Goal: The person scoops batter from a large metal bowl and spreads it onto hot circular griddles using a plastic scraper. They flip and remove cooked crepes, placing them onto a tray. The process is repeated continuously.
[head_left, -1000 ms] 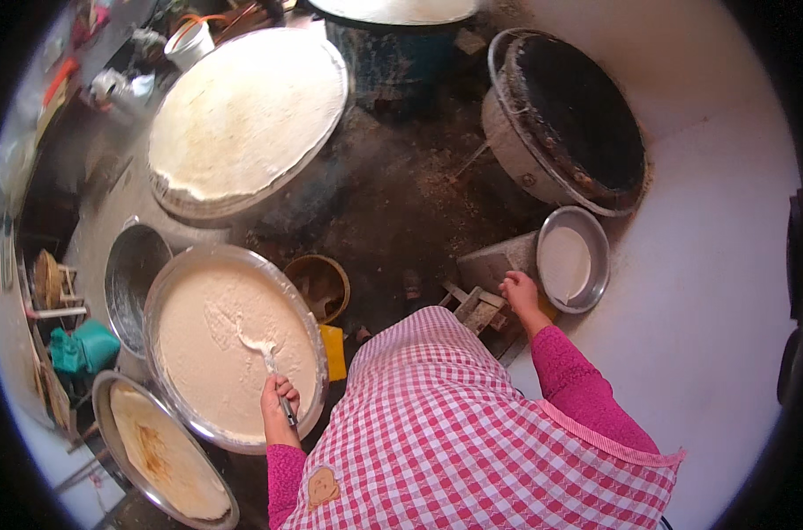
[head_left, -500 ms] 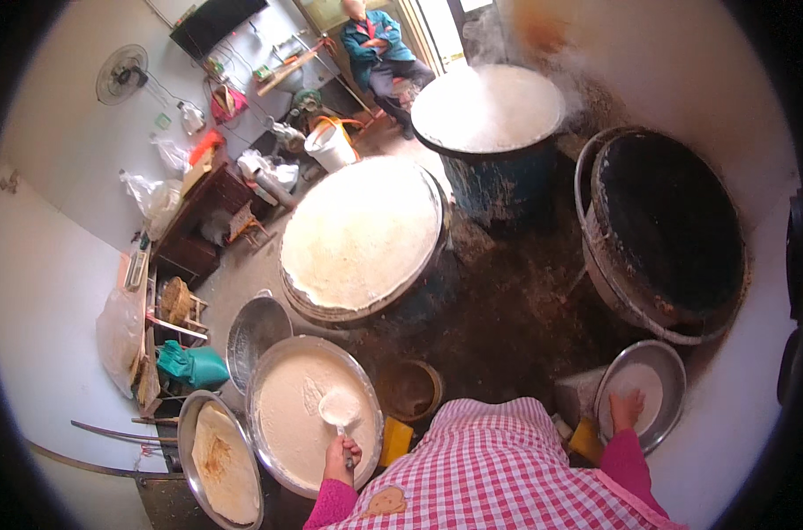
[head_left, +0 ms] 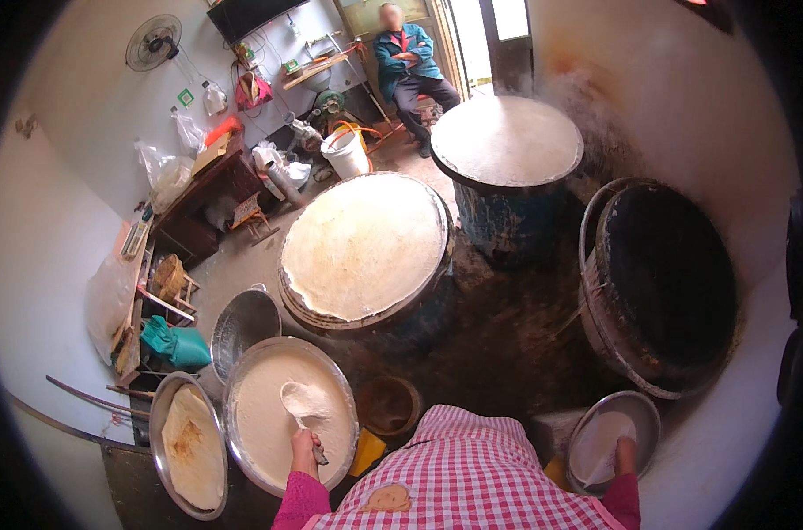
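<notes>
Okay: left hand (head_left: pixel 305 449) has its fingers wrapped round the handle of a ladle (head_left: pixel 301 401). Ladle bowl is above the pale batter (head_left: pixel 269 389) in the large near-left basin (head_left: pixel 234 428); can't tell if it touches. Right hand (head_left: pixel 626 457) is at the smaller near-right basin (head_left: pixel 651 422), over its pale contents (head_left: pixel 591 450); finger state can't be told. Flatbread (head_left: pixel 194 442) sits in a tray further left. Dark griddle (head_left: pixel 671 274) at far right, pale-sheeted griddle (head_left: pixel 366 243) far centre-left.
</notes>
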